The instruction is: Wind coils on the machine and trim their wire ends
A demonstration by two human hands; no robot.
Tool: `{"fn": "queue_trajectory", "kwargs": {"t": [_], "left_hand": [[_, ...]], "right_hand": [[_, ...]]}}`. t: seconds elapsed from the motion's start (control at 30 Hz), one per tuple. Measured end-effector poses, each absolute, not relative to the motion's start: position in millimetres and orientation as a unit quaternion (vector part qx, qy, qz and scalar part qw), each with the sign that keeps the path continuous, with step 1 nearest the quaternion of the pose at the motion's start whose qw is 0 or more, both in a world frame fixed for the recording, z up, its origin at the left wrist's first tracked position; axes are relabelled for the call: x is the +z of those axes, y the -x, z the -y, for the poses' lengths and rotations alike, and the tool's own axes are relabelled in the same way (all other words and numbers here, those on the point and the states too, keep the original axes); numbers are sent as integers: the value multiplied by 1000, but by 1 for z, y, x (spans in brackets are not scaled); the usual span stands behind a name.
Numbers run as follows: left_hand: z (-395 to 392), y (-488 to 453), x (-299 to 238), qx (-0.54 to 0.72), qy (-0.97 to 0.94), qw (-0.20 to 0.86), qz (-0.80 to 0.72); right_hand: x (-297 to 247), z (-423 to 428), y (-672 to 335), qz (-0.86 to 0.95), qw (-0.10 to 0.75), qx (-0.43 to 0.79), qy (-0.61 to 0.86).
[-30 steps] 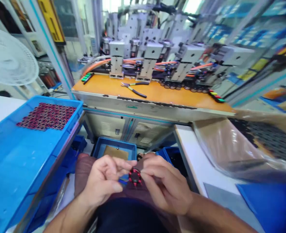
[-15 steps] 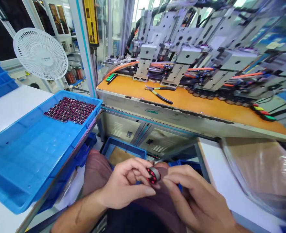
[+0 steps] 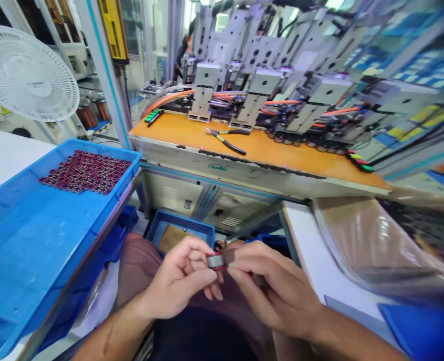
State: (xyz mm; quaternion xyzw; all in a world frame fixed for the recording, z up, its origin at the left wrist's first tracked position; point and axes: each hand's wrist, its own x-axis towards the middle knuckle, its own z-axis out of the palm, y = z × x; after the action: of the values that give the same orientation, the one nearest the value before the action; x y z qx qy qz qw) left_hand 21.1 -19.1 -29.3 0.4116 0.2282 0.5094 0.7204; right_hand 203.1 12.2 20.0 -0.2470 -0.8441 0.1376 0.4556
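Observation:
My left hand [image 3: 174, 288] pinches a small round stator core [image 3: 216, 260] between thumb and fingertips above my lap. The core has a grey metal band around its side and red-and-black edges, with the band turned toward me. Just right of it, my right hand [image 3: 278, 286] is closed, thumb and forefinger pressed together close to the core. Whatever those fingertips hold, if anything, is too small to make out. At left, a blue tray [image 3: 67, 250] carries many similar red-and-black parts [image 3: 88, 171] packed at its far end.
Pliers [image 3: 227, 140] lie on the orange machine bench [image 3: 176, 129] ahead, below a row of metal machine heads [image 3: 263, 82]. A white fan [image 3: 29, 75] stands at far left. Plastic sheeting [image 3: 357, 235] covers the right side table. Below sits a blue bin [image 3: 206, 229].
The view has swung right. In my left hand the core has turned, from showing its red-dotted face to showing its grey side band. My right fingertips have come closer to it.

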Motion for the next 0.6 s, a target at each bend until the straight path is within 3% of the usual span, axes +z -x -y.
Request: {"fn": "queue_trajectory", "kwargs": {"t": [0.17,0.3,0.5,0.6], "left_hand": [[15,-18,-25,592,-429,648,-214],[8,-20,-28,615,-384,668,-167],[-1,-23,-30,443,-377,786,-211],[1,-20,-31,424,-414,773,-225]], "right_hand": [[13,-17,-196,772,514,246,280],[9,-22,-194,750,549,288,231],[9,-25,-196,766,547,283,185],[10,-25,-197,768,546,279,186]]}}
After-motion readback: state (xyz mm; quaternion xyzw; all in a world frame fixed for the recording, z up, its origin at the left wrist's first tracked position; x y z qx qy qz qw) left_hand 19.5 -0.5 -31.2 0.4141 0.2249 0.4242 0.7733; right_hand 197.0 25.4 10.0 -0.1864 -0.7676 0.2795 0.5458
